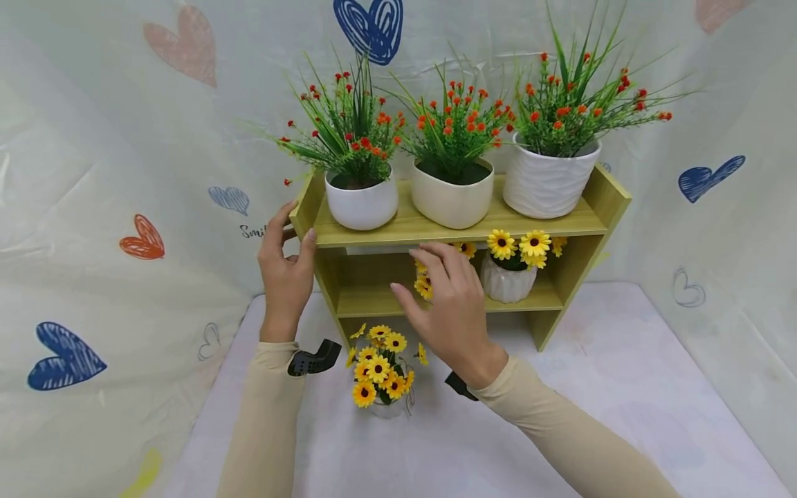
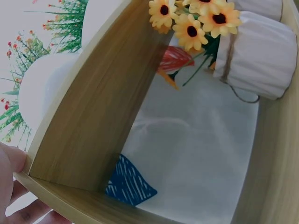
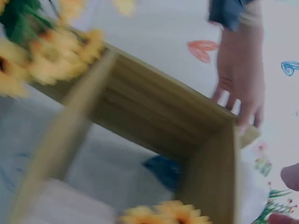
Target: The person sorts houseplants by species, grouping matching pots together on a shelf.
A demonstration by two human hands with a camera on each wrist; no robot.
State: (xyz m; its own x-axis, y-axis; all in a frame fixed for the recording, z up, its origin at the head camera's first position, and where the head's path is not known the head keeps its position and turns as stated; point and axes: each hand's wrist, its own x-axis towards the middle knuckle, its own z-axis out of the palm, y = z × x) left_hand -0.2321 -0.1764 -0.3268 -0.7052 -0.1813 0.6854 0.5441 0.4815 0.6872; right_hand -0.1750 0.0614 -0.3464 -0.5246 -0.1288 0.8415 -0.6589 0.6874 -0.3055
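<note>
A two-tier wooden shelf (image 1: 398, 237) stands on the table. My left hand (image 1: 286, 275) grips its upper left corner, thumb at the front edge and fingers around the outer side. In front of the lower tier hovers my right hand (image 1: 453, 308), fingers loosely bent and thumb apart, holding nothing. Behind it, partly hidden, are yellow sunflowers (image 1: 423, 285); the left wrist view shows a white pot (image 2: 261, 53) with twine on that tier. Right of it sits another white pot (image 1: 508, 280) with yellow flowers. Below, a sunflower bunch (image 1: 380, 370) in a small pot stands on the table.
Along the top tier stand a white round pot (image 1: 362, 205), a cream pot (image 1: 451, 197) and a textured white pot (image 1: 550, 183), each with red-flowered greenery. A heart-printed sheet (image 1: 124, 173) hangs behind the pale table (image 1: 598, 415).
</note>
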